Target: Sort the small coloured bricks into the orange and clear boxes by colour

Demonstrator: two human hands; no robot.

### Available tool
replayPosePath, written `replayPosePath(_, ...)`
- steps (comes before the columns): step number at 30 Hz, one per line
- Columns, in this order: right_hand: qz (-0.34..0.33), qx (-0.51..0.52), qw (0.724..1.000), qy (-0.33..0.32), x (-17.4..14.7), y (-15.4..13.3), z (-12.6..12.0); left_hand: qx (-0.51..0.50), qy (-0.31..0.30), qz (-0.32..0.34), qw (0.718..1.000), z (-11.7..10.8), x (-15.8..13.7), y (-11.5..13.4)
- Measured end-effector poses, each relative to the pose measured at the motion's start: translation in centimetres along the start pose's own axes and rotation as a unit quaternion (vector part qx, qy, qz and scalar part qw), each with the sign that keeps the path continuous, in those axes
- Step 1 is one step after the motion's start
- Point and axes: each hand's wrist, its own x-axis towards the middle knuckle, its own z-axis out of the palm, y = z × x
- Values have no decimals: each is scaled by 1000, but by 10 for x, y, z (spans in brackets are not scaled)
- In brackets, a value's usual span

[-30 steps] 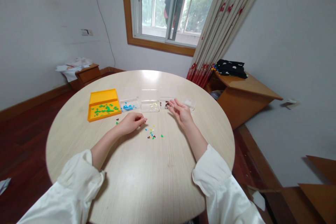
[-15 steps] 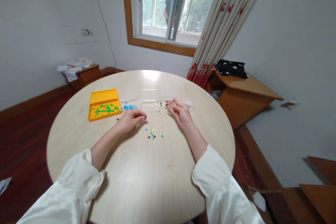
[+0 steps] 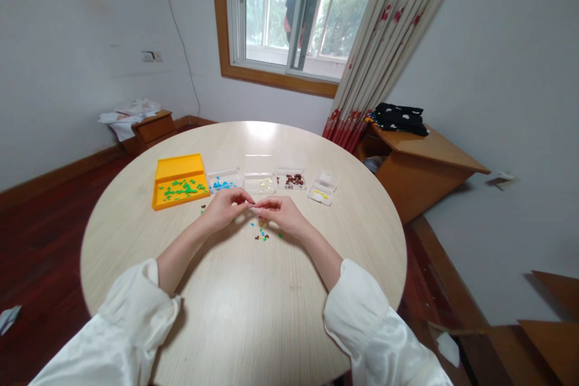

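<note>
My left hand pinches a tiny dark brown piece at its fingertips, above the round table. The fingers of my right hand are pinched together and meet the left fingertips at that same piece. How much of the piece lies between the right fingers is hidden. Just below the hands lies a loose cluster of small coloured pieces, blue, green, yellow and brown. A few more loose bits, one of them brown, rest beside my left wrist.
Behind the hands stand an open orange box with green pieces, and clear trays with blue pieces, cream pieces and brown pieces. A small lidded clear box holding yellow pieces is farther right. A wooden cabinet stands beyond the table.
My right hand has come from the brown-piece tray, down and left, to meet my left hand, and its fingers have closed. My left hand has stayed nearly in place.
</note>
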Motion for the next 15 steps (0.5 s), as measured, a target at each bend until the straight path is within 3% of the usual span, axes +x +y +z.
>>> replayPosePath(15, -27, -34, 999, 28, 2, 2, 2, 42, -3, 17, 999, 3, -2, 5)
